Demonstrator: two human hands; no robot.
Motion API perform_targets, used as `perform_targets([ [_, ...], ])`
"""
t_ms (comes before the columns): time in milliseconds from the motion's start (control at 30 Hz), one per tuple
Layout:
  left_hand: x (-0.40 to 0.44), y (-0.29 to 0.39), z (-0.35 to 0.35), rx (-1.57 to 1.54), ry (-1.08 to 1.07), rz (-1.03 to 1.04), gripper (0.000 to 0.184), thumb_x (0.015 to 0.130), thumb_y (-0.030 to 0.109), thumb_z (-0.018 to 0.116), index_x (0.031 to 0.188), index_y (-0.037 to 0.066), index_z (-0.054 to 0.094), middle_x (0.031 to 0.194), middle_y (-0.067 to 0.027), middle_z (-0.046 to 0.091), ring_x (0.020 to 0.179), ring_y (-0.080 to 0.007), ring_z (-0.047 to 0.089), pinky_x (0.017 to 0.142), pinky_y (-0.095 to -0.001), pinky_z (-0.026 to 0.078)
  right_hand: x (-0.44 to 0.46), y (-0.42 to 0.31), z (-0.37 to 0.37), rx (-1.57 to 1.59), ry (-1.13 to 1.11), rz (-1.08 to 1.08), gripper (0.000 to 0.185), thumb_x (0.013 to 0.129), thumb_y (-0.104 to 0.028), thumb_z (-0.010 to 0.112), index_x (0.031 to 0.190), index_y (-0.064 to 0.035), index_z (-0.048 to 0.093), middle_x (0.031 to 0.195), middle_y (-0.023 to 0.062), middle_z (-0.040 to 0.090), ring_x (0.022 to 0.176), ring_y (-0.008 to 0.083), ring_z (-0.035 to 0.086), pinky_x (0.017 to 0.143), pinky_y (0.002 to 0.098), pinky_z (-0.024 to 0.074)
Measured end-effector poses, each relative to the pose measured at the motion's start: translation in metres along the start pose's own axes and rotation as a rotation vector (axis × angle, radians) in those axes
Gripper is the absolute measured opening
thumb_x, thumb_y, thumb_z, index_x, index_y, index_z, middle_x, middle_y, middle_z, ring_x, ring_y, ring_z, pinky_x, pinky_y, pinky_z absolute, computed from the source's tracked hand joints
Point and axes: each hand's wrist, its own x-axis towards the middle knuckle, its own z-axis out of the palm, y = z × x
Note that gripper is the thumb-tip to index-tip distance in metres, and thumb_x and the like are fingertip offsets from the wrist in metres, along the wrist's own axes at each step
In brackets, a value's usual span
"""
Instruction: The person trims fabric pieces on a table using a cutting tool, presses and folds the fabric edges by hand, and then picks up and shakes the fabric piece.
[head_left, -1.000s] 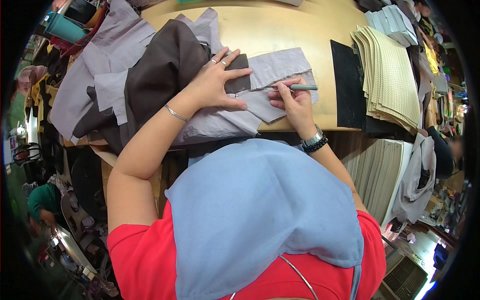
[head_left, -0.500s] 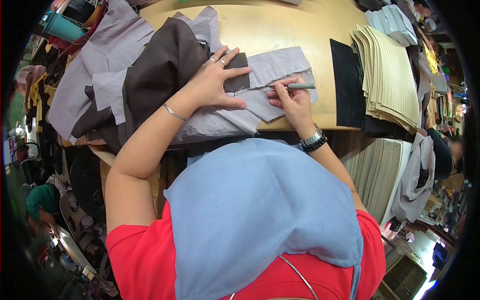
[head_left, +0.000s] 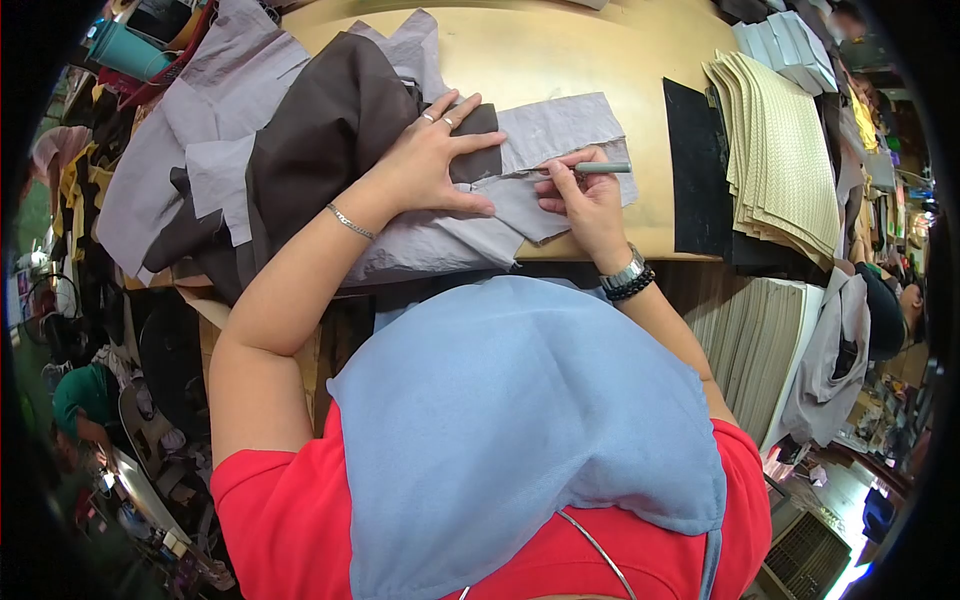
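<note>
far left, low: a co-worker in a green top (head_left: 82, 400) is partly seen. above that, a teal cup (head_left: 130, 50) is set by a red basket (head_left: 198, 42), near the table's corner.

next: pale grey fabric (head_left: 140, 205) is spread in folds over the left part of the table (head_left: 590, 50). dark brown fabric (head_left: 320, 110) is bunched on top of it.

left hand (head_left: 430, 165): laid palm down across the dark fabric's right end and the grey cloth, fingers splayed wide, nothing gripped (two rings are worn, plus a chain bracelet (head_left: 350, 222) at the wrist).

just right of it: a grey panel (head_left: 560, 125) is laid on the tabletop, crossed by a frayed edge. whether it is joined to the cloth at left cannot be told.

right hand (head_left: 590, 205): narrow grip; a pen-like tool (head_left: 608, 168) is pinched between thumb and fingers over the panel, its grey handle pointed right, its thin end toward the frayed edge. tip contact can't be made out. a watch (head_left: 628, 270) is worn.

farther right: a black sheet (head_left: 692, 170) is laid flat, and beside it cream textured sheets (head_left: 780, 150) are stacked. below table level, grey boards (head_left: 735, 325) are packed upright, next to a draped grey garment (head_left: 828, 350).
</note>
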Motion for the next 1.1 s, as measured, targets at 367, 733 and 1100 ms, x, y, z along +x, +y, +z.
perform_targets([
  [367,-0.0005,-0.001,0.0008,-0.02,0.002,0.003,0.08,0.06,0.059,0.084,0.131,0.03,0.064,0.155,-0.0158,0.036,0.143,-0.0448,0.029,0.11,-0.0554,0.036,0.0006,0.0049,-0.0028,0.046,0.015,-0.001,0.016,0.098,-0.012,0.06,0.102,-0.0088,0.045,0.099,0.0057,0.062,0.083,0.011,0.066,0.065,0.0253,0.0601],
  [733,-0.0002,0.0003,-0.0003,0.009,0.01,0.015,0.079,0.06,0.061,0.084,0.13,0.028,0.065,0.152,-0.0202,0.039,0.141,-0.0463,0.031,0.111,-0.0514,0.037,-0.0011,0.0032,-0.0027,0.113,0.028,-0.005,0.017,0.098,-0.012,0.06,0.103,-0.0083,0.045,0.102,0.0059,0.06,0.083,0.0115,0.065,0.065,0.026,0.0607],
  [1100,-0.0007,-0.0011,0.0015,-0.014,0.001,0.002,0.08,0.06,0.059,0.084,0.132,0.029,0.063,0.155,-0.0159,0.036,0.143,-0.0448,0.029,0.111,-0.0553,0.036,-0.0017,0.006,-0.0039,0.073,0.002,-0.026,0.016,0.098,-0.012,0.061,0.102,-0.0078,0.046,0.101,0.005,0.06,0.085,0.0105,0.065,0.067,0.025,0.0602],
])
